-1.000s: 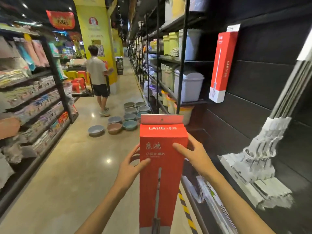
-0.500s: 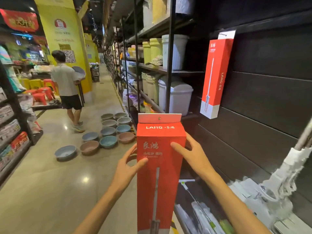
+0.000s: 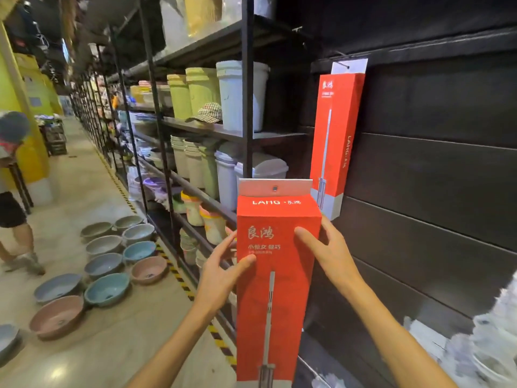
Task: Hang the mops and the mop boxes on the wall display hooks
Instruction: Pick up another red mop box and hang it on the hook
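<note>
I hold a tall red mop box (image 3: 275, 289) upright in front of me, its white hang tab with a small hole at the top. My left hand (image 3: 223, 273) grips its left side and my right hand (image 3: 328, 254) its right side. A second red mop box (image 3: 334, 135) hangs from a hook (image 3: 342, 65) on the black slatted wall (image 3: 436, 175), up and to the right of the one I hold. A white mop head (image 3: 486, 340) shows blurred at the lower right against the wall.
Black metal shelving (image 3: 247, 107) with bins and buckets stands left of the wall. Several plastic basins (image 3: 106, 264) lie on the aisle floor. A person (image 3: 11, 197) stands at the far left. Yellow-black tape (image 3: 179, 275) runs along the shelf base.
The view has swung right and closer to the black wall. The held box has risen toward the hanging box. The person in the aisle has slid to the frame's left edge.
</note>
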`<action>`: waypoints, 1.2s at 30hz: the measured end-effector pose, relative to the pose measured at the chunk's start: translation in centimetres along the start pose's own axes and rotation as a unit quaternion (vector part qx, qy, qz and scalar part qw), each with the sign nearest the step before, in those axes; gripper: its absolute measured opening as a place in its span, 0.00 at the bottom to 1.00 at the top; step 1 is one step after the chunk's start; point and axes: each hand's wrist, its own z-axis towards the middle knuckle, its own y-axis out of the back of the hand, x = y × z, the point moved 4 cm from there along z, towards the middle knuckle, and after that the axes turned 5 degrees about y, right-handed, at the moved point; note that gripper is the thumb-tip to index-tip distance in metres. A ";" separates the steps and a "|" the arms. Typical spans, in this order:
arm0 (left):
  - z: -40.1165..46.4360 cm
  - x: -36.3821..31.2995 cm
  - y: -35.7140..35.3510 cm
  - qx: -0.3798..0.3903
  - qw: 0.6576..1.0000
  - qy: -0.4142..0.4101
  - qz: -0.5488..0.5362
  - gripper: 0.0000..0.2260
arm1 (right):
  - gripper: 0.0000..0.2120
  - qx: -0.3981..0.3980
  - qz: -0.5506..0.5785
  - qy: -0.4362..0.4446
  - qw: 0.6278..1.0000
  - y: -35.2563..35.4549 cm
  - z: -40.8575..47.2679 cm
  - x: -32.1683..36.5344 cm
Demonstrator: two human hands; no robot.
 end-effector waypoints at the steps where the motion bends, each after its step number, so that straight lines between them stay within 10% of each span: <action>1: 2.0 -0.2 0.1 0.011 1.000 -0.010 -0.006 0.31 | 0.33 -0.019 -0.003 0.008 1.000 -0.4 1.4 -0.2; 36: 52.1 -4.4 -11.3 0.230 0.946 -0.188 -0.129 0.28 | 0.38 -0.179 -0.283 0.142 0.932 5.4 40.7 -3.7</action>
